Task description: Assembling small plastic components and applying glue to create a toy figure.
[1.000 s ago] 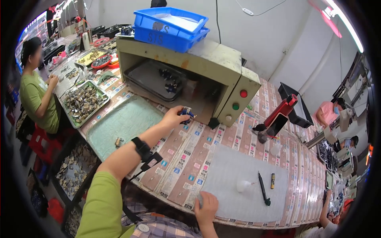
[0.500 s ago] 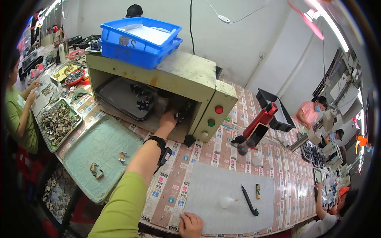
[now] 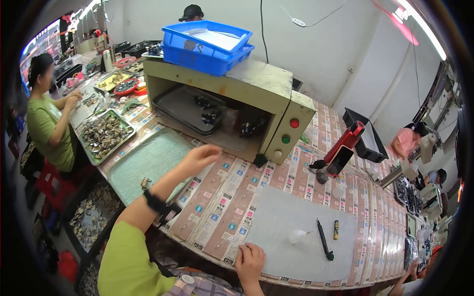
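Observation:
My left hand (image 3: 201,157) is just outside the mouth of a cream metal box (image 3: 224,81), fingers stretched out loosely and nothing visible in them. Inside the box is a dark tray (image 3: 173,106) with clusters of small dark parts (image 3: 210,117); more dark parts (image 3: 253,129) stand at the right of the opening. Below my left forearm lies a green cloth-lined tray (image 3: 143,160), with a small metal piece (image 3: 145,183) showing beside the wrist; the arm hides some of it. My right hand (image 3: 250,264) rests on the table's near edge, fingers extended, beside a white sheet (image 3: 276,217).
On the sheet lie a black pen-like tool (image 3: 323,239), a small yellow cylinder (image 3: 336,230) and a small white bottle (image 3: 297,237). Blue crates (image 3: 207,61) sit atop the box. A red bottle (image 3: 348,140) and phone (image 3: 340,160) stand right. A co-worker (image 3: 54,116) sits left beside a metal-parts tray (image 3: 106,135).
My left hand has come out of the box, leaving dark parts at the right inside it. My right hand stays at the table edge. The whole view has shifted left.

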The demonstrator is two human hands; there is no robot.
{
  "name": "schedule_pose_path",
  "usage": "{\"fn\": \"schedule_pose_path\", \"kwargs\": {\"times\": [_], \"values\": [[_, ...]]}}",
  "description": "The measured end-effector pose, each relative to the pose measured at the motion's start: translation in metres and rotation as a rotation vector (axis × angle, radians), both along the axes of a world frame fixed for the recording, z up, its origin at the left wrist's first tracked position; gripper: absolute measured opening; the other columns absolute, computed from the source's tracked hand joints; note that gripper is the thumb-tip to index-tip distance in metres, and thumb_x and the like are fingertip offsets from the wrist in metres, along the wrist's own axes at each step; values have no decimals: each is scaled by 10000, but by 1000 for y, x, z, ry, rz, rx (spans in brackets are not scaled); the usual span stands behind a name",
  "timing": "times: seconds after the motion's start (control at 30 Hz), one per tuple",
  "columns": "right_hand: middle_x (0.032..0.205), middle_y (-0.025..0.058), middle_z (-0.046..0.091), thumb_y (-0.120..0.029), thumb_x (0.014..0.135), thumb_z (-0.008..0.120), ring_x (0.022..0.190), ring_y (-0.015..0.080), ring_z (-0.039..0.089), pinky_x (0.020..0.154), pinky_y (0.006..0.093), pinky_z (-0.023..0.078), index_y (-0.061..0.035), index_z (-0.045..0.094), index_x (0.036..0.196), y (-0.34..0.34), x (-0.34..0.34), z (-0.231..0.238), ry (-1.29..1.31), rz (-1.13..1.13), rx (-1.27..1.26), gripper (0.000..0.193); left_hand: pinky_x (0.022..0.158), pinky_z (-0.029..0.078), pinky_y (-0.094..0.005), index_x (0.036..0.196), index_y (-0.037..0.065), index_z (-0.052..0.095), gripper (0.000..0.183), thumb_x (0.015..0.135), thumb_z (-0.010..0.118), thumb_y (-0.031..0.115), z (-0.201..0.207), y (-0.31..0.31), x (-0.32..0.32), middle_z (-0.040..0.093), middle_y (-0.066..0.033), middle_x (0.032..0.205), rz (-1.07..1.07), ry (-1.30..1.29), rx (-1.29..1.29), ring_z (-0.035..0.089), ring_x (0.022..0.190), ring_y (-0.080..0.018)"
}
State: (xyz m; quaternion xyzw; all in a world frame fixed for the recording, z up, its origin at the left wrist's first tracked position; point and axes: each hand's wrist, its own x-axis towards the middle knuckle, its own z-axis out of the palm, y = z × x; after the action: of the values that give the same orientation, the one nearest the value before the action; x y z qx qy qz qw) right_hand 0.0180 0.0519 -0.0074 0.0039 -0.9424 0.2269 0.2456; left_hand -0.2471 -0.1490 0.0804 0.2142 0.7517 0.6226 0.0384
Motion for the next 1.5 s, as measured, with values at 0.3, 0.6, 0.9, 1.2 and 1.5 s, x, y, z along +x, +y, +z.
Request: {"fn": "schedule_pose_path", "kwargs": {"times": [0.3,0.6,0.9,1.2,1.5], "values": [[964,102,532,-96,697,601,956,278,487,831,406,347,-77,597,882,1,3,-1,-10,20,-21,186,524,423,-214,712,13,643,243,832,575,212,-60,-112,240,601,-22,604,191,-585,-165,535,530,-73],[1203,150,439,-202,733,595,1167,328,354,975,488,212,-98,568,1024,3,11,0,-92,143,138,309,965,147,-634,1263,142,430,741,638,676,457,-228,-149,448,130,-126,1434,782,-902,-963,-11,1320,-356],[1282,159,371,-248,781,551,1230,320,290,1012,483,144,-100,509,1132,6,9,-7,-216,227,231,383,983,208,-582,1323,157,336,785,659,686,387,-304,-136,572,66,-99,1446,1230,-835,-856,30,1312,-361],[1265,145,402,-230,796,530,1203,295,340,999,476,183,-104,494,1148,0,-8,-19,-190,194,319,375,1013,160,-542,1310,179,366,720,684,640,404,-268,-158,537,124,-100,1443,1199,-851,-795,60,1312,-368],[1036,134,541,-55,789,579,985,295,507,820,371,432,-12,555,999,-139,12,54,-93,1120,-67,216,970,164,-625,1298,233,377,661,713,613,434,-251,-104,550,173,-71,1429,1432,-824,-688,78,1319,-348]]}}
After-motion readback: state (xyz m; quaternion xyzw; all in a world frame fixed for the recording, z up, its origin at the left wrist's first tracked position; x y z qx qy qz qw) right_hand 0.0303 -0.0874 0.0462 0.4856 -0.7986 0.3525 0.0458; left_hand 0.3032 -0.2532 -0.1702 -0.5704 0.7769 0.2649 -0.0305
